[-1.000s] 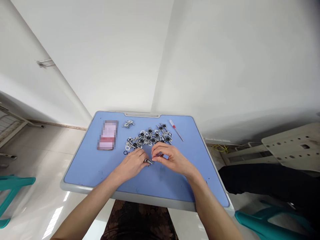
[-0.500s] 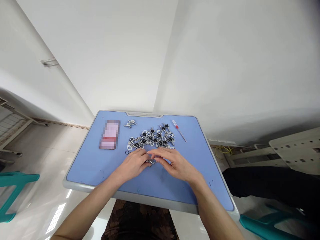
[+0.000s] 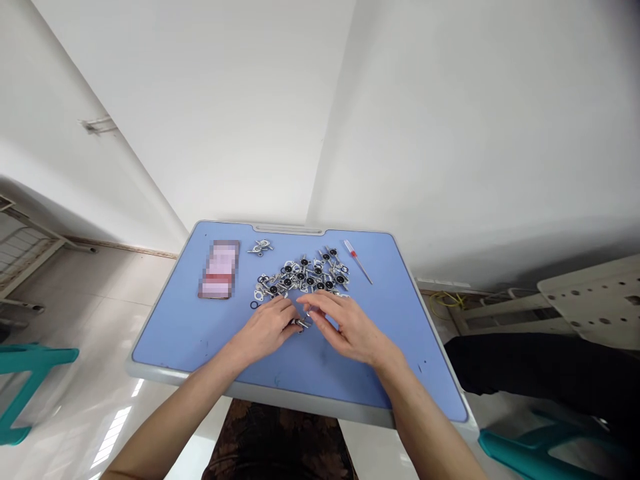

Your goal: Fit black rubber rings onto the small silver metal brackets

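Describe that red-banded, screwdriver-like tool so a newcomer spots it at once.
On the blue tabletop, find the larger pile of metal parts. Right of its far end, the screwdriver-like tool lies slanted. Unlike those jumbled pieces, it lies alone, long and straight, with a red band.

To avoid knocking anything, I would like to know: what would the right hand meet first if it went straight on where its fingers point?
The right hand would probably meet the left hand first; the depth between them is hard to judge.
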`<state>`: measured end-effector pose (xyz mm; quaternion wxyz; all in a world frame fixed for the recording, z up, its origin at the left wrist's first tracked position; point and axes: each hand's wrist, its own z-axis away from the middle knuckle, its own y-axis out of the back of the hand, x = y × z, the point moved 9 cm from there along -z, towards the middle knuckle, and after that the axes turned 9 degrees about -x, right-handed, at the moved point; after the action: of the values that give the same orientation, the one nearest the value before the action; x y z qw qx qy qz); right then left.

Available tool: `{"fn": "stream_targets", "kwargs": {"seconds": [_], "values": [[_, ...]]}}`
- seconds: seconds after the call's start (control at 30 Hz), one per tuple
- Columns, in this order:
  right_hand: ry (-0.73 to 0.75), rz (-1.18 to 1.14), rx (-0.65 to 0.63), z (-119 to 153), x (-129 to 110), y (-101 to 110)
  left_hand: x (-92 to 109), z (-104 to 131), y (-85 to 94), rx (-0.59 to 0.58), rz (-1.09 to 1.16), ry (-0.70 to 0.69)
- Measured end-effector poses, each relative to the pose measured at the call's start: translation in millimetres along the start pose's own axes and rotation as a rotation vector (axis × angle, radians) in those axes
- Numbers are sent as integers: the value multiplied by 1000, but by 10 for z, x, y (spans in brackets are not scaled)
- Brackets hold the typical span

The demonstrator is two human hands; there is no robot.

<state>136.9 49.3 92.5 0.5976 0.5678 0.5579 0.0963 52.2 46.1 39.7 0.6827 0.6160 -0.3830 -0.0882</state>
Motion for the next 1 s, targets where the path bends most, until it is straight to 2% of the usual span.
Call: {"fn": "stream_targets", "kwargs": {"seconds": [0.1,0.3,0.53,0.63,0.77,1.0], "values": [[15,-9,50,5,0,33,2,-1,-5,-10,-1,0],[-64,64,139,23,130,8,-19,-4,-22,-14,-24,15],[-11,-21,147,10,76,10,-16,-5,-2,-8,8,9],[9,-24,89,-1,21,3,-22,-3,9,-2,10,20],[-38,-55,10,4,38,8,-9,-5,4,-15,-10,15],[-44,-8,47,36,77,42,-12,1,3,-6,-3,8]]}}
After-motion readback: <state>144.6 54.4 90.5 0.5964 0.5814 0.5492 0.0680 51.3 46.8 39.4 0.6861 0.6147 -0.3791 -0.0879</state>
